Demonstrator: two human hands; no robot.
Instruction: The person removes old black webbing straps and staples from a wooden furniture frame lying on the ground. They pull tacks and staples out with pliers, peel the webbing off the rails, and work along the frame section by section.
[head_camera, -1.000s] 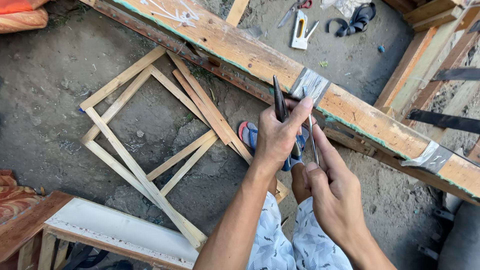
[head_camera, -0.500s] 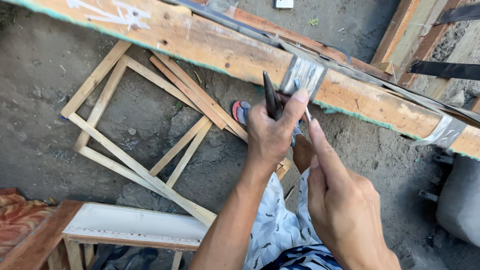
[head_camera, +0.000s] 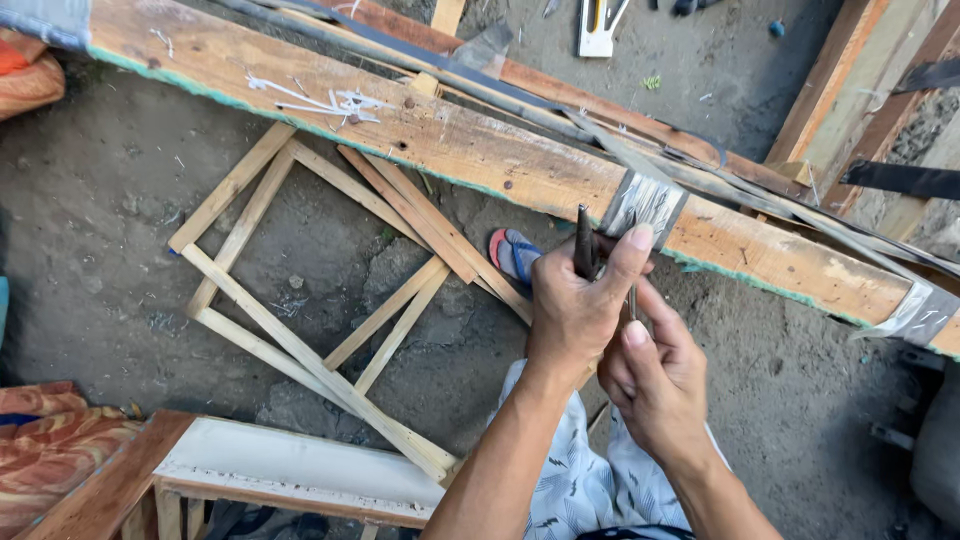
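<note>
Looking down from the head camera, two bare hands are seen raised close together over patterned trousers (head_camera: 585, 490) and a dirt floor (head_camera: 110, 230). A dark metal tool (head_camera: 584, 243), like a slim chisel or file, is gripped upright in the left hand (head_camera: 578, 312), with the fingers (head_camera: 628, 258) curled tightly round its shaft and the thumb stretched up toward a long weathered wooden plank (head_camera: 420, 130). The right hand (head_camera: 655, 385) is held just beside and below the left, touching it, its fingers pinched on a thin metal piece (head_camera: 632, 298) that is mostly hidden. A grey metal strap (head_camera: 645, 205) is wrapped over the plank, right behind the tool's tip. On the floor to the left, a frame of pale wooden slats (head_camera: 300, 300) is laid flat, with a blue and red sandal (head_camera: 515, 255) at its edge. A white-topped wooden bench (head_camera: 290, 465) is seen at the lower left.
</note>
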